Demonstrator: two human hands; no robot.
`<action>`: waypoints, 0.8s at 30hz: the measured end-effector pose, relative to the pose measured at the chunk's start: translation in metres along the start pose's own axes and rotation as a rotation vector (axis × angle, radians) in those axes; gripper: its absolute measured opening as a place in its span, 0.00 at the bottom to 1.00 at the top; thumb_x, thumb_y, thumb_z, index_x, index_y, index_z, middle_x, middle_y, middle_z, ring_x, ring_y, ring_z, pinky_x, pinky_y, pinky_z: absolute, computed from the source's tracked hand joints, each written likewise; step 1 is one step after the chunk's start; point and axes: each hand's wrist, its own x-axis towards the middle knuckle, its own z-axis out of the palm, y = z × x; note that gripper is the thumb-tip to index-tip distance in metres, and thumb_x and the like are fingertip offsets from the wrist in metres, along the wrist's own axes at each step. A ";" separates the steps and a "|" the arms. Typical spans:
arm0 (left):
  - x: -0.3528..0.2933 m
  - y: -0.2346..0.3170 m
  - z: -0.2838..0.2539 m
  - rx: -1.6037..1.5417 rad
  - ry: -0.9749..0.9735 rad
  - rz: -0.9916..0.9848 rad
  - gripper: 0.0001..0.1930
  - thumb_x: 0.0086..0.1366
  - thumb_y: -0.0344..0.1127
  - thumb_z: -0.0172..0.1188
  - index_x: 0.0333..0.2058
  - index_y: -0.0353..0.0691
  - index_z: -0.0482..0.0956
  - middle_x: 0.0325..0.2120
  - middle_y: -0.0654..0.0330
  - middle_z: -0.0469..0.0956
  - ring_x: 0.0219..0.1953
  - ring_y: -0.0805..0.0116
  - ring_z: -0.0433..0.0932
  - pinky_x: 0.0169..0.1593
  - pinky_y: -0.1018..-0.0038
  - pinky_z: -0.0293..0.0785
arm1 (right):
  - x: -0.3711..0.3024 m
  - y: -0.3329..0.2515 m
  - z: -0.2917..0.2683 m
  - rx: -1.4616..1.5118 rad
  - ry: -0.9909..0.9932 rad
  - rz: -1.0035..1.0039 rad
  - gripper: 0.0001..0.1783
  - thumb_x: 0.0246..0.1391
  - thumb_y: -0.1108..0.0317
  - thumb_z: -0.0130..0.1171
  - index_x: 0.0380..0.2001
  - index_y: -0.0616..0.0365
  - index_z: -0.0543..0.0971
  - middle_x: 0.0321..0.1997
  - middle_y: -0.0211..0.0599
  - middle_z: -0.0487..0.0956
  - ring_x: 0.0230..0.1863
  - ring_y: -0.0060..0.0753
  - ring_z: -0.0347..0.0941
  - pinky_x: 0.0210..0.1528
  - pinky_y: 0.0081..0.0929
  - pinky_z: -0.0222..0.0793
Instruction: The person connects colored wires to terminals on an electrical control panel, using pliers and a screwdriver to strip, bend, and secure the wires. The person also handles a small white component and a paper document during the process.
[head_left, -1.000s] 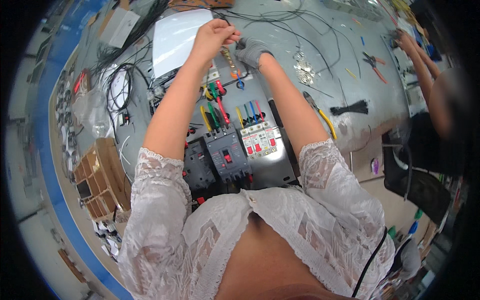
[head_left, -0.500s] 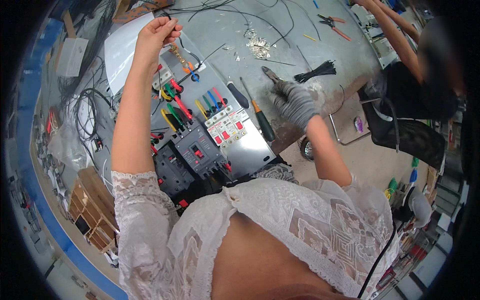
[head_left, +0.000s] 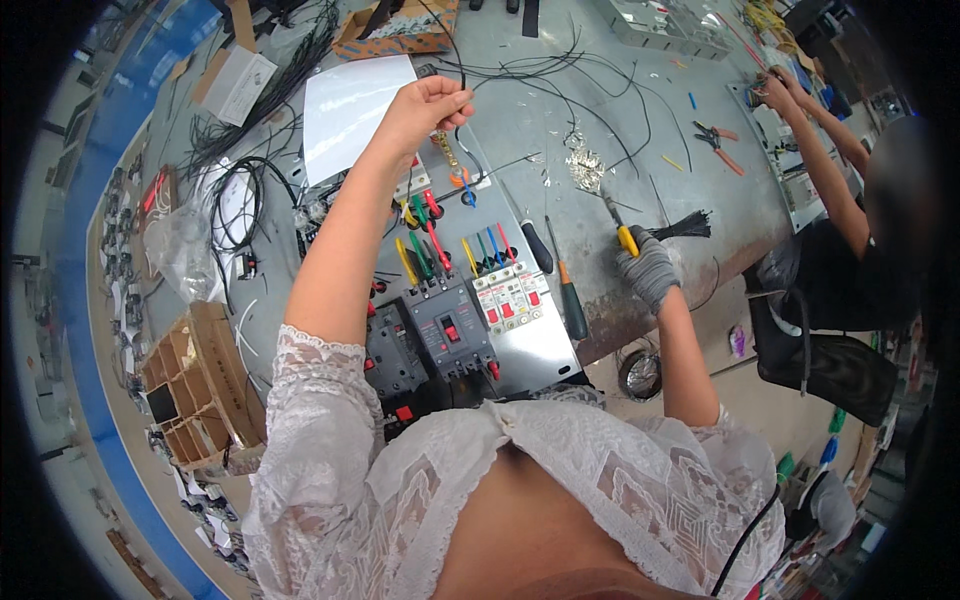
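Observation:
My bare left hand (head_left: 428, 112) is closed in a pinch above the far end of a metal panel (head_left: 530, 355), holding a thin black wire (head_left: 462, 78). My right hand (head_left: 650, 272), in a grey striped glove, is wrapped round yellow-handled pliers (head_left: 627, 240). The pliers' dark tip points at a heap of small silvery terminals (head_left: 585, 168) on the bench. Mounted on the panel are a large grey circuit breaker (head_left: 450, 332) and a row of white breakers with red switches (head_left: 508, 298). Coloured wires (head_left: 490, 248) rise from them.
A screwdriver (head_left: 572, 305) lies right of the panel, and a bundle of black ties (head_left: 686, 225) beyond my glove. Orange-handled pliers (head_left: 716, 145) lie farther right. A divided cardboard box (head_left: 215, 390) stands at left. Another person's hands (head_left: 780, 88) work at far right.
The view has swung, so the bench sits farther right and lower. The pliers' yellow handle now shows above my right glove, and their tip is closer to the terminals. My left hand stays pinched.

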 end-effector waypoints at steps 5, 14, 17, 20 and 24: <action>-0.008 0.007 0.005 0.068 -0.103 0.013 0.09 0.64 0.36 0.59 0.42 0.41 0.79 0.28 0.68 0.78 0.26 0.85 0.70 0.34 0.86 0.68 | 0.018 -0.102 -0.031 -0.041 0.173 -0.335 0.22 0.57 0.58 0.55 0.50 0.61 0.71 0.39 0.49 0.79 0.43 0.46 0.76 0.44 0.37 0.70; -0.013 0.019 0.014 0.141 -0.240 0.033 0.15 0.64 0.35 0.57 0.49 0.42 0.78 0.28 0.67 0.77 0.27 0.84 0.69 0.36 0.85 0.67 | 0.087 -0.188 -0.053 -0.516 0.078 -0.492 0.16 0.59 0.58 0.53 0.45 0.56 0.73 0.35 0.49 0.79 0.36 0.55 0.75 0.38 0.44 0.70; -0.014 0.020 0.014 0.142 -0.250 0.039 0.15 0.64 0.35 0.57 0.49 0.43 0.78 0.28 0.68 0.76 0.27 0.84 0.67 0.36 0.85 0.67 | 0.098 -0.186 -0.048 -0.573 0.082 -0.513 0.16 0.58 0.59 0.54 0.45 0.56 0.73 0.35 0.49 0.79 0.36 0.54 0.75 0.38 0.43 0.70; -0.012 0.015 0.013 0.147 -0.265 0.046 0.14 0.64 0.34 0.56 0.49 0.43 0.78 0.28 0.68 0.75 0.26 0.84 0.67 0.36 0.85 0.66 | 0.101 -0.185 -0.050 -0.624 0.084 -0.538 0.16 0.58 0.59 0.54 0.45 0.56 0.74 0.35 0.48 0.79 0.36 0.52 0.76 0.39 0.42 0.71; -0.016 0.021 0.015 0.184 -0.267 0.023 0.14 0.64 0.34 0.56 0.49 0.43 0.78 0.28 0.69 0.75 0.28 0.83 0.68 0.35 0.85 0.66 | 0.099 -0.195 -0.059 -0.711 0.072 -0.536 0.18 0.56 0.59 0.56 0.47 0.55 0.74 0.35 0.47 0.79 0.36 0.51 0.76 0.39 0.42 0.72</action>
